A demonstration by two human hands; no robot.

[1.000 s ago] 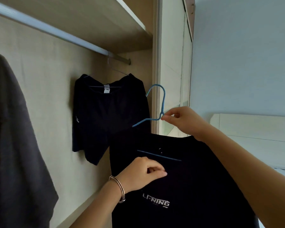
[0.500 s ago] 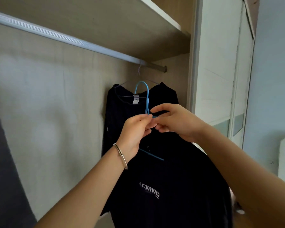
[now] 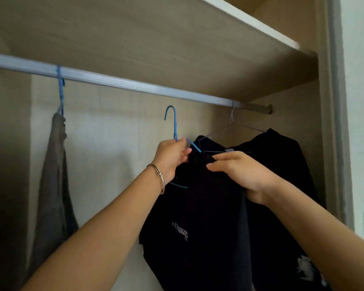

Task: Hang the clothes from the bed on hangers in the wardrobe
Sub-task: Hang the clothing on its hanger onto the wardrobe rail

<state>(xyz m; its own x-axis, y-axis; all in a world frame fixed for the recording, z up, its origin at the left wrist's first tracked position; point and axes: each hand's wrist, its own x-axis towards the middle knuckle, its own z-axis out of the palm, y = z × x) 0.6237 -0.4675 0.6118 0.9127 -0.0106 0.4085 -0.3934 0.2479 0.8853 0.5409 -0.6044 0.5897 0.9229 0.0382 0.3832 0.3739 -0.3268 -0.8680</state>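
Below the rail [image 3: 114,81], our left hand [image 3: 170,156] grips the blue hanger [image 3: 174,122] by its neck, our right hand [image 3: 240,171] pinching the seemingly limp, light black shirt [image 3: 198,217].

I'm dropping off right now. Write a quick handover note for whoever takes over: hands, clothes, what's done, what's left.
Left hand grips the blue hanger below its hook.
Right hand pinches the logo shirt at its shoulder.
The logo shirt is on the blue hanger; the hook is below the rail, not on it.
Done: grey garment and black shirt hang on the rail.
Left: hook this hanger on the rail.
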